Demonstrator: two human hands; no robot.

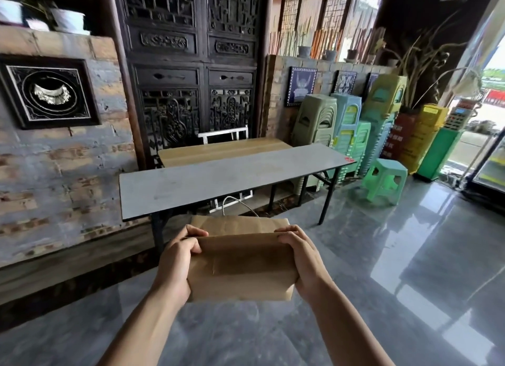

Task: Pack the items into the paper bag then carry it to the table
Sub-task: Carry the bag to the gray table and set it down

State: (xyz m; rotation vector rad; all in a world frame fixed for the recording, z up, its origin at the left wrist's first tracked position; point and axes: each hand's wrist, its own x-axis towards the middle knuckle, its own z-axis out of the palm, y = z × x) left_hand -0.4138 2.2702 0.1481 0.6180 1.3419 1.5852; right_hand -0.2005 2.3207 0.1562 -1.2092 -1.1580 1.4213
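My left hand [177,259] and right hand [303,259] clamped on either end of the folded-over paper bag [240,267], bag held in the air above the floor, short of the grey counter's [218,180] near edge, white handle loop [237,204] poking up behind.

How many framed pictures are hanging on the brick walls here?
4. One large dark framed picture hangs on the left wall. Three blue framed pictures hang on the low wall right of the carved doors: first, second, third, which the stacked stools partly hide; more may be hidden.
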